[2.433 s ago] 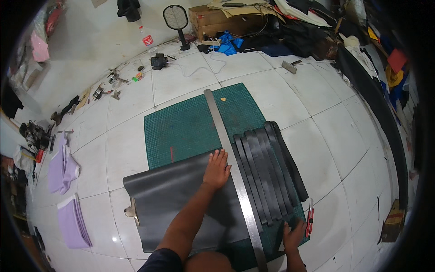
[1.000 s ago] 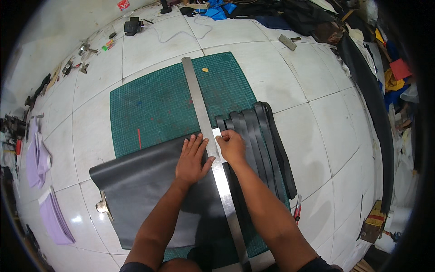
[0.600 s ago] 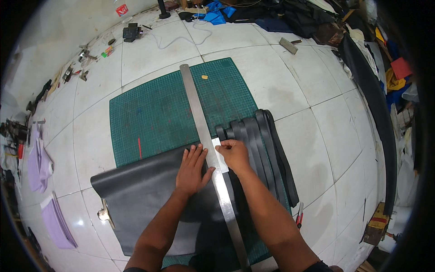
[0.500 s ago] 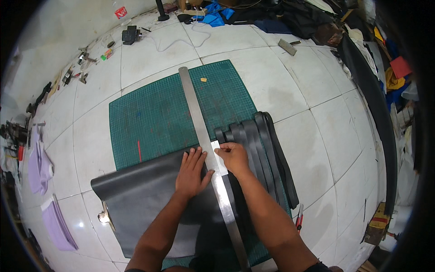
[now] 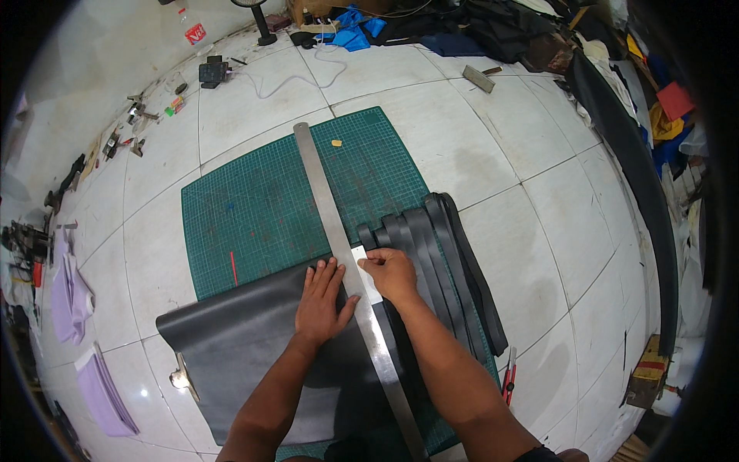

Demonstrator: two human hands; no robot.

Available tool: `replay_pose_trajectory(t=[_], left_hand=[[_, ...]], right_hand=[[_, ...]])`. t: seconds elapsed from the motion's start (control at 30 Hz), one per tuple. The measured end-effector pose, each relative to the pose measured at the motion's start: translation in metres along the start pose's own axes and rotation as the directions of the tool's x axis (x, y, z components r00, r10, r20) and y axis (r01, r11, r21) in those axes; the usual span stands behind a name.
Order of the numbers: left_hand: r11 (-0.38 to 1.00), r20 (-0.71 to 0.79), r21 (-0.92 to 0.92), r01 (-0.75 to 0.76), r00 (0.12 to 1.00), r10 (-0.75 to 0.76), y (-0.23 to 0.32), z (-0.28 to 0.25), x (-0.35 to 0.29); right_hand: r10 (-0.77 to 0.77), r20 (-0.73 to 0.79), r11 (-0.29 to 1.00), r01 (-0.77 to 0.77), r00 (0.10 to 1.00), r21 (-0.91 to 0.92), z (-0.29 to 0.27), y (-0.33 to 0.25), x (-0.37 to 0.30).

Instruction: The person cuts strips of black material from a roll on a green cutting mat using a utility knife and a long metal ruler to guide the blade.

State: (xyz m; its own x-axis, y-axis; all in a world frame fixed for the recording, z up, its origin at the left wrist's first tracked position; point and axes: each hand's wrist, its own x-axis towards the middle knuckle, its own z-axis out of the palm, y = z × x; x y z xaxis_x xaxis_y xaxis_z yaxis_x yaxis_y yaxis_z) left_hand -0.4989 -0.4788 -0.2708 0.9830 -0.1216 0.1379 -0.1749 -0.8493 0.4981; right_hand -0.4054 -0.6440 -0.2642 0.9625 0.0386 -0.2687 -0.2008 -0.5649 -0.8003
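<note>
Ruler [image 5: 371,327] slants through the head view, from upper centre to lower edge, over black sheet [image 5: 254,346]. At mid-frame, the left hand [image 5: 319,308] lies flat, fingers slightly spread, along its left side; the right hand [image 5: 394,273] pinches a white strip [image 5: 369,285] at its right edge.

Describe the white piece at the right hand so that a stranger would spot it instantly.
Find the green cutting mat, then the long metal ruler crossing it. Along the ruler's right edge, at the right hand, is a small flat rectangle. Its white colour sets it apart from the grey ruler and black strips.
</note>
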Motion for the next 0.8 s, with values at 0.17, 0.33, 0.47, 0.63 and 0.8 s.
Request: replay_pose_trajectory(t=[0.17,0.33,0.47,0.63,0.8], left_hand=[[1.0,-0.023,-0.001,-0.012,1.0,0.012,0.002,-0.002,-0.002],[0.999,-0.053,-0.016,-0.048,0.997,0.048,0.002,0.004,-0.001],[0.998,-0.048,0.007,-0.056,0.997,0.056,-0.01,0.011,-0.005],[0.995,-0.061,0.051,-0.09,0.994,0.093,-0.019,0.013,-0.002],[0.987,0.205,0.156,-0.044,0.979,0.011,0.002,-0.016,0.01]], right_hand=[[-0.015,-0.013,0.999,0.015,1.0,-0.029,0.004,0.0,-0.004],[-0.074,0.017,0.997,0.073,0.997,0.03,-0.004,0.004,0.004],[-0.093,0.029,0.911,0.074,0.995,0.407,-0.042,-0.011,-0.027],[0.12,0.106,0.887,-0.154,0.987,0.434,-0.128,0.013,-0.146],[0.283,0.113,0.935,-0.3,0.953,0.189,-0.151,0.103,-0.262]])
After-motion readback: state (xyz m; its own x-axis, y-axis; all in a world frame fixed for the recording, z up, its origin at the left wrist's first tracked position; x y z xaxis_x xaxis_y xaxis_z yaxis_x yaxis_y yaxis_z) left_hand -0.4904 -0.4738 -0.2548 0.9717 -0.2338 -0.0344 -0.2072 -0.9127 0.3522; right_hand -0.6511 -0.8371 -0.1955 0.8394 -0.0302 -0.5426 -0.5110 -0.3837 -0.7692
